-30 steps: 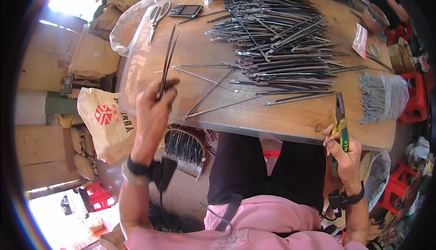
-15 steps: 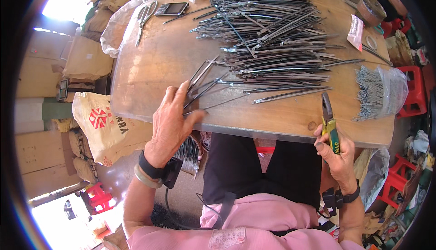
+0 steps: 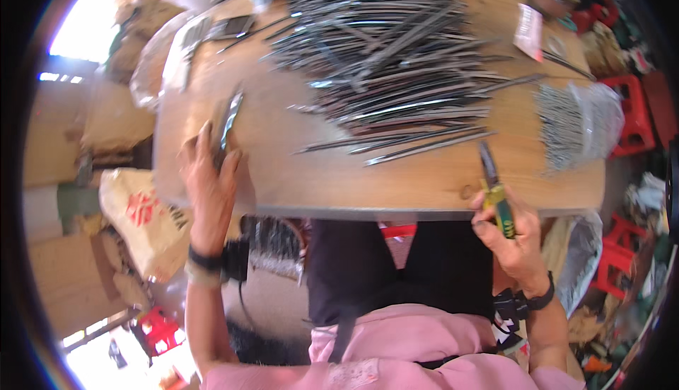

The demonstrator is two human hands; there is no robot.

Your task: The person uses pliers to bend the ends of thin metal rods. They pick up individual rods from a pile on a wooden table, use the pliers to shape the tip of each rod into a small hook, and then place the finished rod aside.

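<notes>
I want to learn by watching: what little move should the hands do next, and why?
Perhaps bring the thin dark strips toward the pliers: the left hand has them over the left side of the tabletop, while the right hand holds the pliers far from them, their tip seemingly gripping nothing.
</notes>
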